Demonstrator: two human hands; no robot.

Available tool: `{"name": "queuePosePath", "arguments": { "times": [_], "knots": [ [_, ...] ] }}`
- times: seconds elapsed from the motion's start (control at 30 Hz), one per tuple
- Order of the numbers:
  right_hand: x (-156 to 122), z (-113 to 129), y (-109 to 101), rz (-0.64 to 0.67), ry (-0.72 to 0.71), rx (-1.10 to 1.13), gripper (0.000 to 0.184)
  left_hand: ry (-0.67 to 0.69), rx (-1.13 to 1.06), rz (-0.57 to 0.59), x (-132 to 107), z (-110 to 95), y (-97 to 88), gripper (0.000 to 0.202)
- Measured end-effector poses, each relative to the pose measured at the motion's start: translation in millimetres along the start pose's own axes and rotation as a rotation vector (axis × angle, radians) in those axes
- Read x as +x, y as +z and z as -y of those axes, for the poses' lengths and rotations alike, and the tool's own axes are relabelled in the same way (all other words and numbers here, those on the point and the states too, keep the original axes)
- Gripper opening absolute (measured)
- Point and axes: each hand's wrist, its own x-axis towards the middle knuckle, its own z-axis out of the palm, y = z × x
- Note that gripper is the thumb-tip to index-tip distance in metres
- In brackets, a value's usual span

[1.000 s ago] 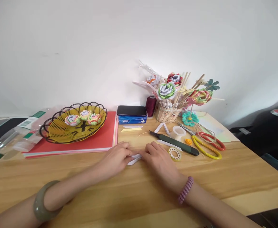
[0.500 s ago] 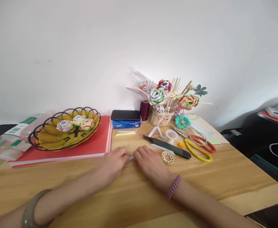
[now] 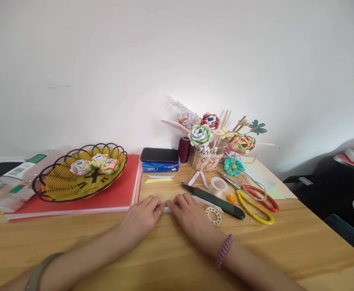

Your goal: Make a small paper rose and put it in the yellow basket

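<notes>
A small white strip of paper [image 3: 166,209] lies at the wooden table's surface, pinched between my two hands and mostly covered by them. My left hand [image 3: 144,216] grips its left end with curled fingers. On the other end, my right hand [image 3: 187,214] is closed with fingertips pressed down. Just right of that hand are a roll of tape [image 3: 214,216] and a dark green utility knife [image 3: 217,201]. Beyond my fingers lie a folded white paper strip [image 3: 198,178] and a yellow paper strip [image 3: 158,180].
At left, a yellow woven basket [image 3: 74,186] with paper flowers rests on red paper [image 3: 125,193]. A phone [image 3: 159,154] lies on a blue tissue pack [image 3: 160,166]. A holder of paper flowers [image 3: 206,161] stands at the back, with scissors [image 3: 255,206] to the right.
Both hands keep hold of the paper strip, with my right fingers shifted slightly nearer the left hand. The whole view has tilted a little upward.
</notes>
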Motion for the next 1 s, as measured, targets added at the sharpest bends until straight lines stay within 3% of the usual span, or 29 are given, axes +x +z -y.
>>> {"name": "queuePosePath", "arguments": {
  "times": [0.17, 0.3, 0.4, 0.47, 0.5, 0.57, 0.6, 0.67, 0.83, 1.0],
  "knots": [
    [1.0, -0.3, -9.5, 0.021, 0.05, 0.102, 0.019, -0.011, 0.004, 0.109, 2.3, -3.2, -9.9, 0.027],
    [1.3, -2.1, -35.3, 0.005, 0.107, 0.251, 0.017, -0.062, -0.206, 0.086, 3.3, -1.7, -21.2, 0.028],
    [1.7, -10.7, -56.1, -0.028, 0.127, 0.397, 0.01, -0.076, -0.594, 0.014, 4.3, 3.9, -29.2, 0.023],
    [3.2, -18.2, -64.4, -0.024, 0.109, 0.536, 0.018, -0.116, -0.916, 0.035, 5.6, 7.6, -34.2, 0.018],
    [4.7, -21.2, -66.2, -0.013, 0.099, 0.656, 0.026, -0.129, -1.107, 0.075, 6.4, 8.9, -36.3, 0.016],
    [8.8, -24.1, -66.0, 0.009, 0.128, 1.096, 0.046, -0.1, -1.244, 0.126, 7.9, 10.0, -39.1, 0.019],
    [11.2, -23.6, -64.6, 0.026, 0.15, 1.285, 0.053, -0.085, -1.428, 0.17, 8.5, 9.8, -39.6, 0.021],
    [16.0, -19.7, -61.0, 0.04, 0.199, 1.528, 0.059, -0.068, -1.691, 0.25, 9.1, 8.3, -38.7, 0.028],
    [24.5, -8.2, -57.9, 0.033, 0.322, 1.512, 0.041, -0.042, -2.021, 0.437, 9.3, 5.0, -35.9, 0.036],
    [29.5, -8.0, -57.6, 0.034, 0.374, 1.415, 0.041, -0.168, -1.957, 0.417, 14.2, -0.7, -41.5, 0.016]
  ]
}}
